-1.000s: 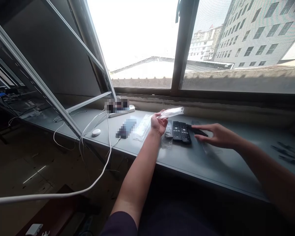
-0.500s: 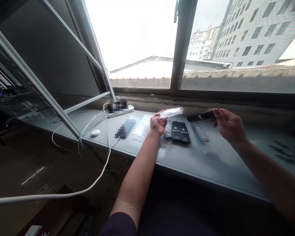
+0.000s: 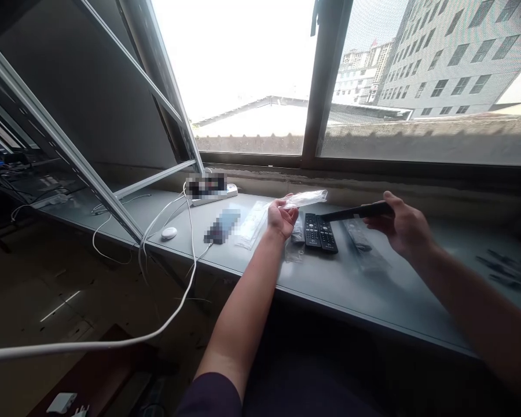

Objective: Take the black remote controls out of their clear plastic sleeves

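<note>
My left hand (image 3: 283, 218) is closed around the near end of a clear plastic bag (image 3: 307, 198), which stretches out to the right above the table. Between the thumb and fingers of my right hand (image 3: 406, 223) is a black remote control (image 3: 356, 212), seen nearly edge-on, its far end pointing left toward the bag. Two more black remote controls (image 3: 320, 233) lie side by side on the table below, buttons up. A bagged dark item (image 3: 358, 234) rests under the held remote. Small clear packets (image 3: 296, 236) lie just left of the remote pair, partly behind my left forearm.
Flat clear bags (image 3: 250, 225) and a blurred-out device (image 3: 222, 226) lie on the grey table (image 3: 330, 289). At left are a round white object (image 3: 169, 233), white cables (image 3: 191, 243) and a metal frame (image 3: 61, 139). Dark slender items (image 3: 507, 272) lie far right. A window sill borders the back.
The remote in my right hand has turned from lying broadside to nearly edge-on, and its far end has shifted left. My left hand and the bag have barely moved.
</note>
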### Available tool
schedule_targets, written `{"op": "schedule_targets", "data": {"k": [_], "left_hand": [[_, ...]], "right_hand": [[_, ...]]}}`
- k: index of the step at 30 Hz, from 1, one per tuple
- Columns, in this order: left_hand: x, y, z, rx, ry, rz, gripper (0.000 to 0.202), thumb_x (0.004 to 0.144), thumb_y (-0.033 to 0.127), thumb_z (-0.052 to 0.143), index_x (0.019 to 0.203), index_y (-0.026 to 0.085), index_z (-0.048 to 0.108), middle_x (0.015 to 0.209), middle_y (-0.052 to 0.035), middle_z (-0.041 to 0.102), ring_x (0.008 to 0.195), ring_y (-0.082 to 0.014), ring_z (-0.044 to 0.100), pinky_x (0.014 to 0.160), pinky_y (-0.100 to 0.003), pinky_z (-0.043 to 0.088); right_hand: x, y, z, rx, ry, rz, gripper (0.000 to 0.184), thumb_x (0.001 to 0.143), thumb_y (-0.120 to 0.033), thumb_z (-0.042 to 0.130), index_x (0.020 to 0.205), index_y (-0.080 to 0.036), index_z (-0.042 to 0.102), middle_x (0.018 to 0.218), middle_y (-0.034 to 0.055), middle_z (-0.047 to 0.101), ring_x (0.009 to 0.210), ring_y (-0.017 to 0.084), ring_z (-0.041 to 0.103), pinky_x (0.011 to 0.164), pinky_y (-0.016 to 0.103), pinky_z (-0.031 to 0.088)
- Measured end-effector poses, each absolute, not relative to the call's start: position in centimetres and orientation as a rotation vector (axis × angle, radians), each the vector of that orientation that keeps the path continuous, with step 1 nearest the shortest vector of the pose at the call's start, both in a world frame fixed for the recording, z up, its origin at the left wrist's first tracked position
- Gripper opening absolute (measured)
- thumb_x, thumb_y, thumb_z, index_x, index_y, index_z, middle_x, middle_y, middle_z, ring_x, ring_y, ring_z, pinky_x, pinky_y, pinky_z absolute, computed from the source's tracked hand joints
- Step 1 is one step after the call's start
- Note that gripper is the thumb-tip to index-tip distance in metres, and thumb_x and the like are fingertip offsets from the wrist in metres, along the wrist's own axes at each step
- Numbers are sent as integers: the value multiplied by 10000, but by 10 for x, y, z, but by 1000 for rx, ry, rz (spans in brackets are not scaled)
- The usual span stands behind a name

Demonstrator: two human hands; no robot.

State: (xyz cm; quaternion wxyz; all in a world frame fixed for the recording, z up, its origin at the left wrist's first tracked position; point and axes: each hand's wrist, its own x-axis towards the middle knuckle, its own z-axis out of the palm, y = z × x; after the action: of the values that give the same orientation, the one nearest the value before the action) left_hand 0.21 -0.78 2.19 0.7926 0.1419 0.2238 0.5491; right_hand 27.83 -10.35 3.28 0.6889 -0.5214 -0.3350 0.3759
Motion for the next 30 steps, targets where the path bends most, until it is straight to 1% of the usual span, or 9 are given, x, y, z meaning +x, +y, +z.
{"op": "schedule_targets", "data": {"k": [2,5,9,13,17,20,24,27,30], "left_hand": [[3,-8,22,311,489,1174,562,946,143,564,1469,129,769,1190,-178,855,748,-145,766,569,-161,597],[6,-8,22,352,490,1164,560,953,153,569,1475,126,769,1172,-172,859,714,-140,745,581,-172,604],[14,-10,20,405,543,1182,535,984,167,554,1468,117,776,1165,-157,858,687,-122,726,615,-177,608],[23,-2,22,425,561,1203,473,1015,166,544,1414,116,793,1066,-129,840,691,-122,731,618,-178,609],[24,14,30,437,584,1229,434,1004,148,568,1370,121,800,1020,-103,820,678,-114,722,617,-172,609],[21,24,32,470,571,1266,469,970,120,574,1380,143,800,1091,-98,841,696,-116,733,615,-173,612],[15,27,24,415,467,1360,543,951,100,557,1443,160,780,1217,-107,870,775,-139,784,601,-172,610],[9,22,18,314,439,1419,568,968,107,534,1482,160,769,1238,-116,873,799,-138,805,628,-168,625],[6,15,15,292,452,1408,563,959,115,556,1473,155,781,1220,-123,874,796,-139,813,646,-169,635]], "right_hand": [[279,-103,32,-1165,-735,856,190,1061,-339,798,969,-173,789,1022,148,882,648,188,768,576,255,687],[280,-101,33,-1089,-632,933,69,1023,-205,754,1001,-181,815,1023,131,880,831,236,846,752,288,759],[284,-97,35,-1016,-556,1062,205,1023,-71,641,1074,-159,818,1095,149,863,1042,218,867,817,177,738],[287,-94,32,-1012,-615,1214,181,1067,-121,644,1106,-162,815,1145,164,837,1007,198,835,803,164,731],[282,-98,27,-997,-838,1228,212,965,-174,730,1146,-238,820,1045,99,765,869,227,769,840,317,767],[275,-103,28,-997,-930,1303,288,959,-250,702,1217,-270,828,1003,71,695,701,199,629,667,319,716],[269,-110,35,-944,-797,1458,428,1123,-447,536,1307,-206,838,856,36,552,577,166,411,422,275,507],[269,-110,37,-932,-757,1505,417,1156,-398,499,1281,-194,840,793,17,509,556,155,403,413,242,493],[272,-108,36,-907,-709,1508,367,1187,-476,555,1231,-246,838,781,24,581,587,164,516,446,237,571]]}}
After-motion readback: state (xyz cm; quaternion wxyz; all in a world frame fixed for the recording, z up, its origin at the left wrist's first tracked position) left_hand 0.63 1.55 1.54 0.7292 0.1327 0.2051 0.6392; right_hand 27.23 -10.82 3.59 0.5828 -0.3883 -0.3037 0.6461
